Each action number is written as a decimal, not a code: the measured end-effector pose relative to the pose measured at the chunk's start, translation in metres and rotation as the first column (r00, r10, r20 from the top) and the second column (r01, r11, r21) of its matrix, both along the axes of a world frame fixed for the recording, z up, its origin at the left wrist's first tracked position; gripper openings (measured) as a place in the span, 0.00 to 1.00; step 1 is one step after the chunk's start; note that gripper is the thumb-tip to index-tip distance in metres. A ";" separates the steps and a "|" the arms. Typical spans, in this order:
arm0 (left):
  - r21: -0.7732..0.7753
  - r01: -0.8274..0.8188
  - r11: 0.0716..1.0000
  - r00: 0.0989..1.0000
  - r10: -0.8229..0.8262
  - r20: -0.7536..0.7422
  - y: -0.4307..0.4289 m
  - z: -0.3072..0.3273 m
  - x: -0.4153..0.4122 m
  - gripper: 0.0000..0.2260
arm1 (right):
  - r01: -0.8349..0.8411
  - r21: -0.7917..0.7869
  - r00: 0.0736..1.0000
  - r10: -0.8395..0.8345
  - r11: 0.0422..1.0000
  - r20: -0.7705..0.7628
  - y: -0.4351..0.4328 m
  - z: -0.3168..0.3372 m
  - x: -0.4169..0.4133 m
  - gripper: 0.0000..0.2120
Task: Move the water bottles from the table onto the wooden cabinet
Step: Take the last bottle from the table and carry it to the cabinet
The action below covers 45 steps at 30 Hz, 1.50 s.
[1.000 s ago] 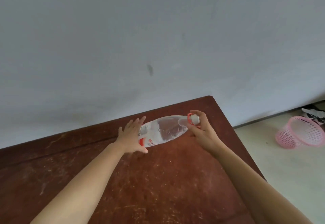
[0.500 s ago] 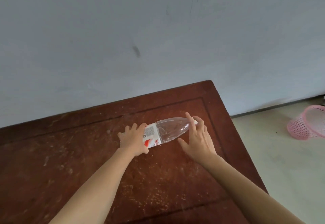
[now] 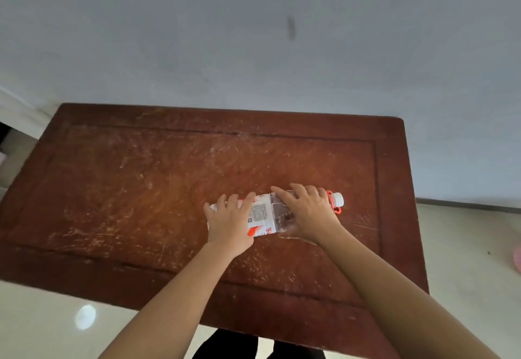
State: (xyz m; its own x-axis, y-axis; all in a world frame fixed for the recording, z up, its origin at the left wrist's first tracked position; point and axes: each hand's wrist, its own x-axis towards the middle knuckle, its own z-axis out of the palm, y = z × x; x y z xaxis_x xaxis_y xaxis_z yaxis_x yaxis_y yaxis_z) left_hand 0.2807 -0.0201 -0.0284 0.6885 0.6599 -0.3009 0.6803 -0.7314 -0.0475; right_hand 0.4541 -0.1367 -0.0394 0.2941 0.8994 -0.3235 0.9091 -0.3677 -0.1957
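A clear plastic water bottle (image 3: pixel 263 216) with a white label and a white cap on a red ring lies on its side on the scratched red-brown wooden top (image 3: pixel 141 189), right of the middle, cap pointing right. My left hand (image 3: pixel 228 222) wraps over its bottom end and holds it. My right hand (image 3: pixel 307 212) rests on the upper half just short of the neck, fingers spread and fairly straight. The two hands hide much of the bottle's body. No other bottle is in view.
A plain grey wall stands right behind the wooden top. Pale tiled floor (image 3: pixel 465 246) lies to the right and at the lower left. A bit of a pink object (image 3: pixel 517 262) shows at the right edge. My dark trouser legs (image 3: pixel 225 344) are below the front edge.
The bottle has come down from a raised tilt to lie flat on the wood. My right hand left the cap and now lies on the body. The view has tilted down.
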 end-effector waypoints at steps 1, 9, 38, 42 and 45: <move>0.008 0.007 1.000 1.000 -0.007 0.006 -0.001 -0.001 -0.001 0.44 | -0.005 0.018 1.000 0.005 1.000 0.023 -0.002 -0.002 -0.001 0.51; 0.010 -0.008 1.000 0.999 0.007 0.047 -0.023 0.006 -0.035 0.46 | 0.008 -0.041 0.998 -0.006 0.999 0.062 -0.012 0.010 -0.036 0.46; 0.400 -0.915 -0.052 0.129 0.902 0.412 -0.117 0.158 -0.978 0.42 | -0.837 0.539 0.133 0.918 -0.097 0.372 0.179 0.168 -1.030 0.49; 0.412 -0.887 -0.209 -0.014 0.903 0.429 -0.124 0.155 -1.068 0.42 | -0.764 0.593 -0.033 0.933 -0.255 0.359 0.191 0.163 -1.151 0.47; 0.438 -0.841 -0.317 -0.106 0.891 0.442 -0.117 0.162 -1.127 0.42 | -0.709 0.623 -0.133 0.930 -0.330 0.342 0.209 0.166 -1.236 0.46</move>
State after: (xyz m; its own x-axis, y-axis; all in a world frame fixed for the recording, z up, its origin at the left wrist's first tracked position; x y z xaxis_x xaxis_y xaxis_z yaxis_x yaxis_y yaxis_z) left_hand -0.8468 -0.1376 0.1333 -0.7879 0.5017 0.3569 0.5178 0.8536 -0.0568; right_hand -0.7820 0.0723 0.1267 -0.9008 0.0279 0.4334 0.0039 0.9984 -0.0562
